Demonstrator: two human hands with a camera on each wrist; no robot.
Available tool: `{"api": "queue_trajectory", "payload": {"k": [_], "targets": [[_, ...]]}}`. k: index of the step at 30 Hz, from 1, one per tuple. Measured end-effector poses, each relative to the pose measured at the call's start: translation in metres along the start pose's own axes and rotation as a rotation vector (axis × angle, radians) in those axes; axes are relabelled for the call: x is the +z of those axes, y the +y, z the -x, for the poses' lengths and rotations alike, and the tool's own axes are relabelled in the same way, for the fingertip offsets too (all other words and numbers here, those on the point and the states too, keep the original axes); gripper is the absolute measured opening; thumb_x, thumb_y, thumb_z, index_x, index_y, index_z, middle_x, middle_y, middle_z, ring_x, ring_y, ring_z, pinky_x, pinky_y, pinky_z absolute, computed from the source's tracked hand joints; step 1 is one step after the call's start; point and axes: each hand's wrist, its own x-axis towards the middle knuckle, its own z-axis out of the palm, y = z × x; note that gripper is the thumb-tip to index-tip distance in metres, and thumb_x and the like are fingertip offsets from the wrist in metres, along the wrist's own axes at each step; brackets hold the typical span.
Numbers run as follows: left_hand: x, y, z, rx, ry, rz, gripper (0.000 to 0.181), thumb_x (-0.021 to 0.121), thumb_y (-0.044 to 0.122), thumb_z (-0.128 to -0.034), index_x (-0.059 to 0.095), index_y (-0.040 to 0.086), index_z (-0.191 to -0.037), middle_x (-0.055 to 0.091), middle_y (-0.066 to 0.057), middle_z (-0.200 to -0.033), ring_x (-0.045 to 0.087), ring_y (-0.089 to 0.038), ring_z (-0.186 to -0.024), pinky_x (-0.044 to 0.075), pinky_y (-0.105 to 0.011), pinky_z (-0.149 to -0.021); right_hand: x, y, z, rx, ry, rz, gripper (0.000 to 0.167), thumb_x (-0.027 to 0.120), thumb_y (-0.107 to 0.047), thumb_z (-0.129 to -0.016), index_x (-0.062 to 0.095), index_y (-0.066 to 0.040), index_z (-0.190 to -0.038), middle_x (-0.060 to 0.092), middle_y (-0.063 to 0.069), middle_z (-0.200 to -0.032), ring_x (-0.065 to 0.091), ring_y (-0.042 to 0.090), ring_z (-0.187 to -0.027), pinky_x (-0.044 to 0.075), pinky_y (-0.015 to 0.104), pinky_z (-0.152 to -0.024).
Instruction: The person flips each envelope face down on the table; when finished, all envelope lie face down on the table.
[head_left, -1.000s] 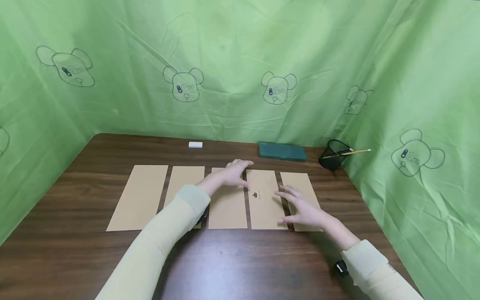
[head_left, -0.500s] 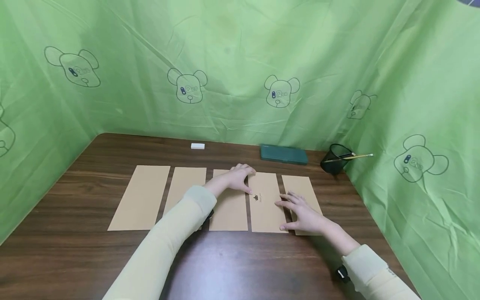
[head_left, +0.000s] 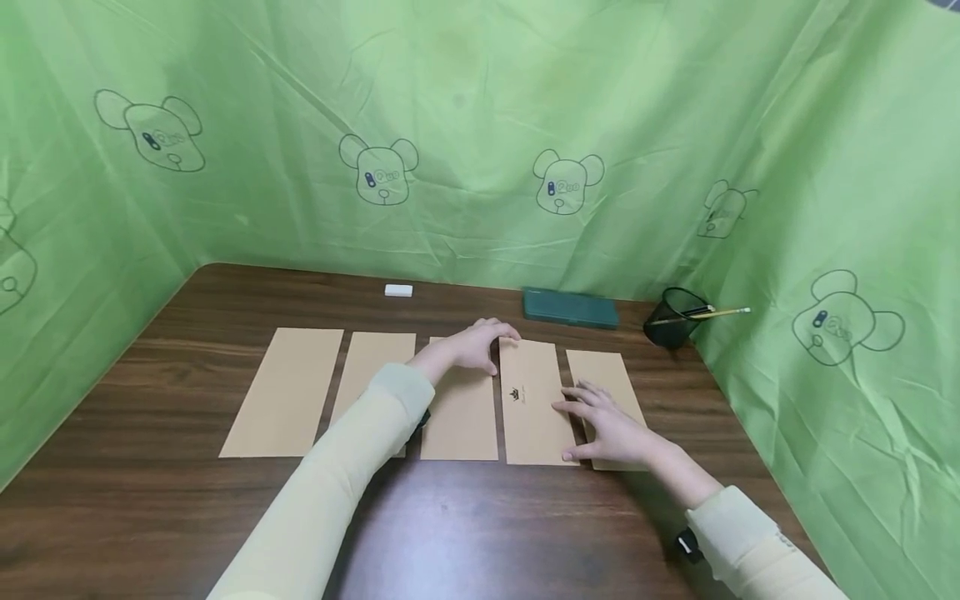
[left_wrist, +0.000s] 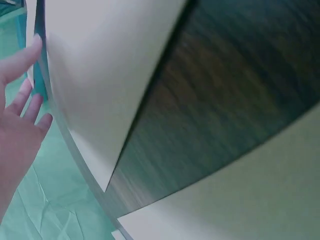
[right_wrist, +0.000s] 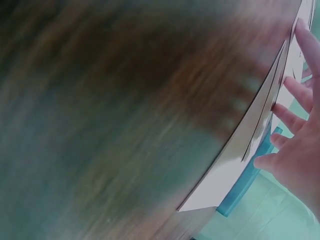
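"So, what do we have around us?"

"Green cloth (head_left: 450, 67) on the left, back and right, bearing six bear-head outlines (head_left: 383, 175), the leftmost cut off by the view's edge. Below, we see one dark wood-grained worktop (head_left: 450, 533)."

"And what do we count on it, going rightward?"

"Five brown sheets (head_left: 288, 387) in a row, narrow gaps between. The second sheet (head_left: 377, 358) is partly hidden by a pale sleeve (head_left: 337, 475); behind the row lies one white block (head_left: 398, 291). The left hand (head_left: 475, 345) reaches over the third sheet (head_left: 461, 425), fingers spread and bent, to the far left corner of the fourth sheet (head_left: 538, 371), which bears a crown print. We can't tell whether it touches."

"Further right?"

"One green case (head_left: 570, 308) behind; then the right hand (head_left: 611, 433), thumb and fingers well apart at the fourth sheet's right edge, gripping nothing we can see, above the fifth sheet (head_left: 600, 367). Last, one black cup (head_left: 663, 333) with a yellow pencil (head_left: 727, 313)."
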Motion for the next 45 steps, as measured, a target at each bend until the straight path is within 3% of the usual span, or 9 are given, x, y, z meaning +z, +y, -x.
{"api": "queue_trajectory", "payload": {"k": [8, 16, 22, 26, 29, 33, 38, 45], "targets": [[-0.004, 0.005, -0.004, 0.022, 0.045, -0.047, 0.052, 0.075, 0.008, -0.0783, 0.056, 0.017, -0.126, 0.051, -0.005, -0.124, 0.041, -0.023, -0.12, 0.032, -0.043, -0.105, 0.0, -0.003, 0.003, -0.007, 0.004, 0.019, 0.087, 0.075, -0.06, -0.066, 0.049, -0.019, -0.138, 0.038, 0.016, -0.146, 0.02, 0.046, -0.138, 0.02, 0.067, -0.104], [-0.018, 0.005, -0.002, 0.052, 0.078, -0.09, 0.03, 0.074, 0.018, -0.0807, 0.07, 0.018, -0.111, 0.058, -0.002, -0.119, 0.044, -0.022, -0.116, 0.033, -0.037, -0.102, -0.007, -0.017, -0.005, -0.068, 0.069, -0.025, 0.078, 0.07, -0.057, -0.075, 0.05, -0.014, -0.136, 0.041, 0.017, -0.143, 0.028, 0.045, -0.135, 0.027, 0.062, -0.104], [-0.029, 0.01, -0.002, 0.081, 0.085, -0.073, 0.024, 0.073, 0.021, -0.0827, 0.071, 0.017, -0.106, 0.059, -0.001, -0.114, 0.044, -0.021, -0.114, 0.033, -0.037, -0.102, -0.019, -0.032, -0.011, -0.045, 0.026, -0.174, 0.07, 0.064, -0.051, -0.084, 0.043, -0.017, -0.141, 0.045, 0.006, -0.143, 0.041, 0.027, -0.131, 0.037, 0.051, -0.103], [-0.035, 0.011, -0.005, 0.125, 0.102, -0.062, 0.019, 0.07, 0.023, -0.0852, 0.07, 0.016, -0.103, 0.061, 0.0, -0.109, 0.049, -0.02, -0.112, 0.035, -0.034, -0.101, -0.027, -0.042, -0.016, -0.072, 0.006, -0.352, 0.065, 0.063, -0.039, -0.089, 0.036, -0.015, -0.144, 0.044, 0.005, -0.144, 0.055, 0.027, -0.118, 0.047, 0.048, -0.093], [-0.039, 0.013, -0.006, 0.126, 0.104, -0.026, 0.016, 0.069, 0.023, -0.0861, 0.068, 0.016, -0.1, 0.061, 0.001, -0.106, 0.054, -0.021, -0.111, 0.038, -0.033, -0.1, -0.033, -0.048, -0.019, -0.083, 0.013, -0.426, 0.063, 0.062, -0.033, -0.091, 0.034, -0.015, -0.145, 0.045, 0.008, -0.143, 0.062, 0.026, -0.106, 0.051, 0.046, -0.086], [-0.044, 0.017, -0.007, 0.105, 0.088, 0.02, 0.015, 0.069, 0.023, -0.0866, 0.065, 0.014, -0.098, 0.059, 0.001, -0.103, 0.057, -0.018, -0.105, 0.043, -0.031, -0.095, -0.041, -0.056, -0.021, -0.066, 0.049, -0.39, 0.061, 0.061, -0.033, -0.092, 0.034, -0.019, -0.145, 0.051, 0.01, -0.135, 0.065, 0.019, -0.097, 0.054, 0.037, -0.08], [-0.049, 0.025, -0.009, 0.132, 0.098, 0.03, 0.012, 0.067, 0.022, -0.0879, 0.062, 0.015, -0.095, 0.061, 0.003, -0.097, 0.059, -0.01, -0.096, 0.045, -0.027, -0.09, -0.052, -0.062, -0.022, -0.029, 0.088, -0.362, 0.057, 0.061, -0.031, -0.092, 0.036, -0.024, -0.143, 0.055, 0.013, -0.13, 0.067, 0.015, -0.088, 0.053, 0.028, -0.067], [-0.051, 0.043, -0.012, 0.165, 0.136, 0.054, 0.014, 0.063, 0.021, -0.091, 0.056, 0.011, -0.097, 0.064, 0.001, -0.095, 0.061, -0.011, -0.093, 0.046, -0.025, -0.087, -0.066, -0.061, -0.02, 0.018, 0.149, -0.274, 0.048, 0.062, -0.015, -0.091, 0.048, -0.017, -0.136, 0.056, 0.009, -0.13, 0.063, 0.008, -0.074, 0.051, 0.024, -0.054]]}}
